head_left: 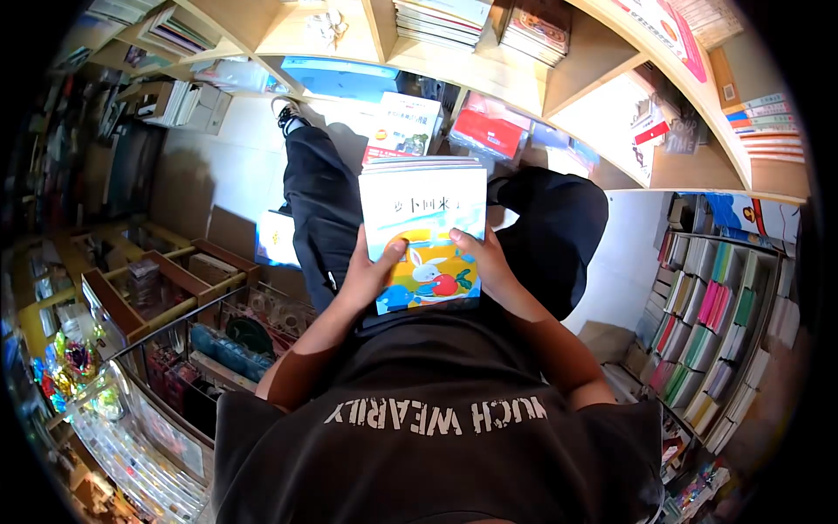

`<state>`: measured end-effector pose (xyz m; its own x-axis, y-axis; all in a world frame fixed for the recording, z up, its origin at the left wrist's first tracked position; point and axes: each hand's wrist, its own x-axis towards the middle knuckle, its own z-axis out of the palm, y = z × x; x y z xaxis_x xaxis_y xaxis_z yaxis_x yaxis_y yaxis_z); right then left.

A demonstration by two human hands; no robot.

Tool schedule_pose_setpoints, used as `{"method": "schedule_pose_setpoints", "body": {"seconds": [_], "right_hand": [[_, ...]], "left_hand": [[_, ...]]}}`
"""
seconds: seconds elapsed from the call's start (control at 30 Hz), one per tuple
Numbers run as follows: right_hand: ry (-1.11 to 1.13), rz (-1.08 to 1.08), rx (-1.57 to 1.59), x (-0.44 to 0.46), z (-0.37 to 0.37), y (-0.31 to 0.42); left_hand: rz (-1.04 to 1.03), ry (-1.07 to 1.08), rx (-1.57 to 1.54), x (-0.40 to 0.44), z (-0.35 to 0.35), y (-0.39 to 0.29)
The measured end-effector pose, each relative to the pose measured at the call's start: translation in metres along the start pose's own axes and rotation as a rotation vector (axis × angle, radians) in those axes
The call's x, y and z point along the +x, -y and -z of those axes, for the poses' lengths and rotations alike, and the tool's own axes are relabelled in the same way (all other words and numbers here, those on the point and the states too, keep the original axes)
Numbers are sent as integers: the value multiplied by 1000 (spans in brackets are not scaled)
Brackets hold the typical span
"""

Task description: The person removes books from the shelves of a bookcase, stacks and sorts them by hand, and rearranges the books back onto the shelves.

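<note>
A stack of thin picture books (423, 249) stands upright above my lap, its top edges showing several volumes together. The front cover has a white rabbit with a red radish and Chinese lettering. My left hand (370, 272) grips the stack's left side, thumb across the cover. On the opposite side my right hand (487, 262) holds it too, its thumb also on the front. The other fingers of both hands are hidden at the sides and behind the books.
Wooden shelves (419, 61) with books and papers curve across the far side. Beyond the stack, a white-and-red book (403, 124) and a red packet (487, 129) lie near the shelf base. At left are wooden-framed bins (170, 288); at right, a rack of colourful notebooks (711, 306).
</note>
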<state>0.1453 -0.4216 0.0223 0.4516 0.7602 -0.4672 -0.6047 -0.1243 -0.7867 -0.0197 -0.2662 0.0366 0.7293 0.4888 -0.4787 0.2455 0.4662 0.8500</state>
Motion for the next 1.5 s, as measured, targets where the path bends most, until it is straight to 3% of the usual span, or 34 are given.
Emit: {"method": "schedule_pose_setpoints", "body": {"seconds": [0.07,0.13,0.2,0.27,0.33,0.4,0.5,0.6,0.73,0.83,0.9,0.97,1.0,1.07,1.2,1.3,1.37,1.5], "right_hand": [[-58,-39,208,9,-5,3],[-5,-73,223,30,0,-5],[-170,-66,185,57,-2,-16],[-277,-97,131,89,-8,-13],[-188,29,175,117,-19,0],[-179,89,183,169,-9,-21],[-178,76,194,230,-1,-31],[-320,-27,252,284,16,-64],[-340,-35,126,320,27,-88],[-505,-195,-485,331,35,-104],[-447,-158,-422,361,65,-171],[-321,-69,-259,354,65,-172],[-319,-71,-258,336,53,-143],[-88,129,-1,310,39,-100],[-116,-32,32,305,37,-97],[-158,-19,-5,308,37,-103],[-126,191,-57,310,36,-112],[-175,105,31,322,42,-137]], "left_hand": [[-68,-21,28,1,-4,9],[-73,-43,-37,15,-2,2],[187,-78,-53,44,8,-22],[179,-26,-49,89,31,-23],[218,78,-119,135,53,-29],[290,36,-61,182,72,-27],[289,-8,-14,240,89,-19],[264,63,-13,289,107,5],[270,98,30,329,119,25],[207,114,-71,345,122,45],[166,33,34,350,114,49],[120,-54,139,351,112,49],[154,36,80,354,112,45],[184,127,24,362,115,42],[266,203,41,361,116,37],[278,217,71,361,116,33],[290,206,86,362,117,35],[298,192,85,362,117,37]]}}
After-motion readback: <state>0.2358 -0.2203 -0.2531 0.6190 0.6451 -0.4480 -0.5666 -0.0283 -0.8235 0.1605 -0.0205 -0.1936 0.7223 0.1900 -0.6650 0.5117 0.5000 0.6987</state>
